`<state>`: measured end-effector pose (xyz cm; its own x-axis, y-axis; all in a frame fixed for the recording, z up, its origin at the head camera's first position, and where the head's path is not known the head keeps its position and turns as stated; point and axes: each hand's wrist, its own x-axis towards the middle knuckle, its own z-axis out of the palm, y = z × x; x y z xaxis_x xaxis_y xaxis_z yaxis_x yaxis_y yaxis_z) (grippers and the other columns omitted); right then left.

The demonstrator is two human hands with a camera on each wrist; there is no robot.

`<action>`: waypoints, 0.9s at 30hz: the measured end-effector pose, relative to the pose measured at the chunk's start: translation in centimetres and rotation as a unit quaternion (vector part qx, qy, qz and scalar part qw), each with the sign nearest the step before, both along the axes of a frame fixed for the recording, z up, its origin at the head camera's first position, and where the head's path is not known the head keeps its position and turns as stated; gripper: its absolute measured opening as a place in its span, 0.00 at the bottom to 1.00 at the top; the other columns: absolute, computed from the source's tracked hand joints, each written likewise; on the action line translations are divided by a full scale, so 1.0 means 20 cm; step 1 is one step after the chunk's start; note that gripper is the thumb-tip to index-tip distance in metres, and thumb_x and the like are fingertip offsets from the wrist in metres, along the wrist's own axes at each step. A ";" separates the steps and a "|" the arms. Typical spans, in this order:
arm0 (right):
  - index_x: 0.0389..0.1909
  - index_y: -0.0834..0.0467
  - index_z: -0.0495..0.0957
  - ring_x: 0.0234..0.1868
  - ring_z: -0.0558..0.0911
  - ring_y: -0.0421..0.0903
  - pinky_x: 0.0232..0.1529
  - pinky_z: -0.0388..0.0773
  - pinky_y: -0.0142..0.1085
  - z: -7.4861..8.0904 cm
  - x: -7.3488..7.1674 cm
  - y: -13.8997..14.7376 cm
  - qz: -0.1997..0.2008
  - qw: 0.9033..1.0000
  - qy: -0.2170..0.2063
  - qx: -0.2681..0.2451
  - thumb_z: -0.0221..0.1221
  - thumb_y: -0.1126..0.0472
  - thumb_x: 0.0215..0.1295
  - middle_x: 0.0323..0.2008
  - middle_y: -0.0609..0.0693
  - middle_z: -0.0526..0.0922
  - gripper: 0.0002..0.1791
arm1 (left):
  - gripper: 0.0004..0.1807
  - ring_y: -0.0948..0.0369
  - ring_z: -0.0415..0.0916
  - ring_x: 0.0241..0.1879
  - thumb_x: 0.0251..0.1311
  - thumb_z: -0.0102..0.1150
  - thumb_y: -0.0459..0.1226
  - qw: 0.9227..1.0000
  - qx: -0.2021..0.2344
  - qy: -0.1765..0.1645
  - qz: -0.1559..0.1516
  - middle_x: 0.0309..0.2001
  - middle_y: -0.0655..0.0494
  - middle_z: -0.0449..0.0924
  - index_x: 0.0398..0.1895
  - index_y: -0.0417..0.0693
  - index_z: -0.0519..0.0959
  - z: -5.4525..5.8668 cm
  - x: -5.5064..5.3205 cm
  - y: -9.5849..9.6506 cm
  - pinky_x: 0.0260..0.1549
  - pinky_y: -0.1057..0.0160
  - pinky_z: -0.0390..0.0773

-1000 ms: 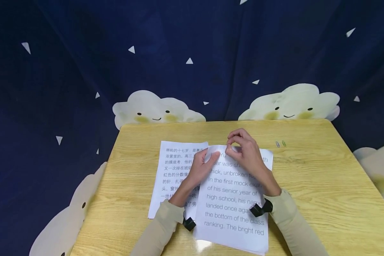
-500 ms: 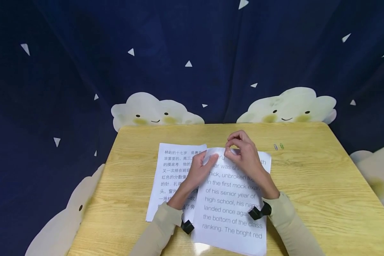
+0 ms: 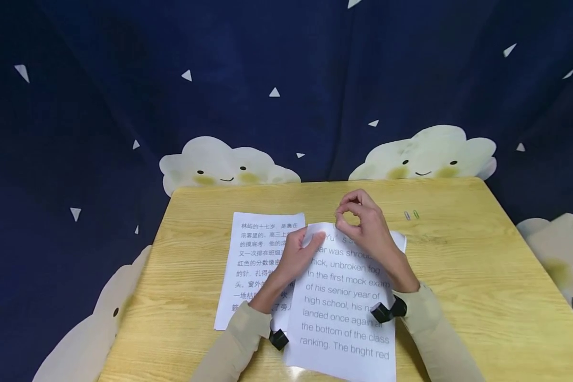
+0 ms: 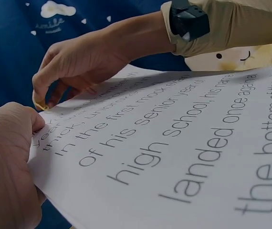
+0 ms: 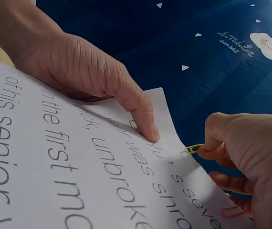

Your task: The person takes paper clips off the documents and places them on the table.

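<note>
From my station I see the right hand [image 3: 366,227] pinching a yellow paper clip [image 5: 192,149] at the far edge of the English-printed paper [image 3: 346,318]; whether it is slid on, I can't tell. The left hand [image 3: 298,254] grips that paper's far left corner, thumb on top. By the right hand's lower fingers, a red paper clip [image 5: 232,213] shows at the same edge. Chinese-printed paper [image 3: 253,260] lies to the left on the wooden table [image 3: 463,286]. Far right sit a purple paper clip [image 3: 407,216] and a green paper clip [image 3: 416,214]. Beyond hangs a dark blue curtain [image 3: 239,42].
</note>
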<state>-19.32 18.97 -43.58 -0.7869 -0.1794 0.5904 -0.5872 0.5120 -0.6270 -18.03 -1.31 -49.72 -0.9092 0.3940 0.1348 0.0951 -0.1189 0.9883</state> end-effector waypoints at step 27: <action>0.41 0.59 0.84 0.43 0.82 0.51 0.46 0.85 0.49 0.01 0.01 0.03 -0.031 0.992 -0.090 0.083 0.63 0.64 0.71 0.39 0.52 0.85 0.04 | 0.19 0.53 0.87 0.21 0.78 0.56 0.48 1.000 0.002 0.007 0.004 0.32 0.44 0.88 0.54 0.41 0.82 0.00 -0.03 -0.04 0.19 0.50 0.88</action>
<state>-19.20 19.52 -43.35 -0.8897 -0.2096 0.4056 -0.4370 0.6485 -0.6233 -18.65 -2.06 -49.70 -0.9106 0.3853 0.1491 0.1102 -0.1213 0.9865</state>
